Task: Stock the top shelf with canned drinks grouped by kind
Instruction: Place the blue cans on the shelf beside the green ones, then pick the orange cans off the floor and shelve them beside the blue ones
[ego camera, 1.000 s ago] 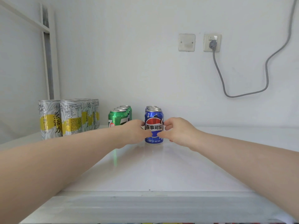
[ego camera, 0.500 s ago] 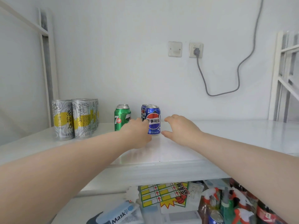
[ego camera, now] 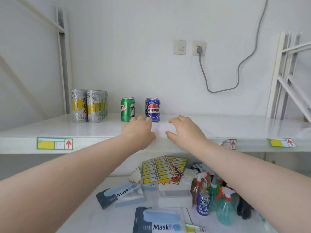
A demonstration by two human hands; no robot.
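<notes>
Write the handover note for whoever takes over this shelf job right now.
Left hand: open, empty, fingertips by the base of the front blue Pepsi can; contact unclear.
Right hand: open, empty, above the top shelf near its front edge.
Done: three groups stand on it, left to right: silver-yellow tea cans, green 7up cans, Pepsi.
Left: one loose Pepsi can stands on the lower shelf beside the spray bottles; it probably belongs with the Pepsi group.

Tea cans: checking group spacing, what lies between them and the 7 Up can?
Bare shelf only between tea cans and 7 Up can, per head view.
</notes>
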